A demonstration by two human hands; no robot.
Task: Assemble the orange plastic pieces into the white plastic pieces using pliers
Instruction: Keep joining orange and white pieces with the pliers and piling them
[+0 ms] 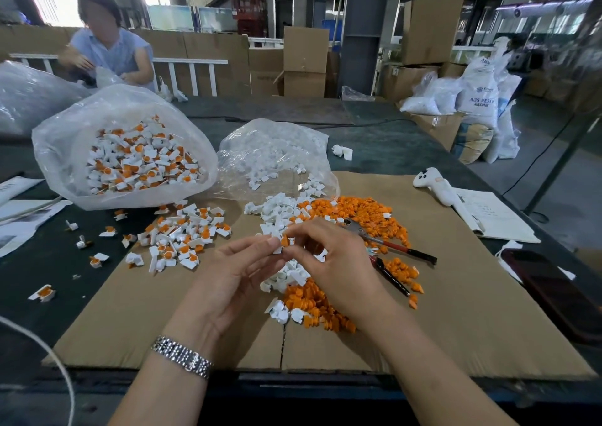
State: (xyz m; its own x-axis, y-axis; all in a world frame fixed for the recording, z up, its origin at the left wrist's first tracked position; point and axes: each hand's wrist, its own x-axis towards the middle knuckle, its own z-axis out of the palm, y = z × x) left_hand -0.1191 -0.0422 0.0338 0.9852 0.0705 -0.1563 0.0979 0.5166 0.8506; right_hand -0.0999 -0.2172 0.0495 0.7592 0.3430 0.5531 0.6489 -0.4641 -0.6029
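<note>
Orange piece [284, 240] and white piece [278, 246] sit together up in the air, just above the cardboard sheet [456, 295], pinched between both hands; the left hand [234, 275] pinches the white piece with thumb and first finger curled in, and the right hand [329, 259] pinches the orange piece from the other side, its other fingers loosely bent. The orange piece could pop out and fall into the loose orange pile [365, 214], because it looks only partly pushed in; it could also go in crooked if the fingers push from one side; a small piece like this can slip from fingertips. The pliers [387, 241] lie on the orange pile just to the right of the hands, and no hand touches them, so the tight squeeze is likely not done yet. The orange piece is tiny, bright and rounded; the white piece is small, with a flat tab; how deep the orange one sits I cannot tell. Finished ones lie in a heap [182, 236] to the left and fill the big clear bag [123, 152].
</note>
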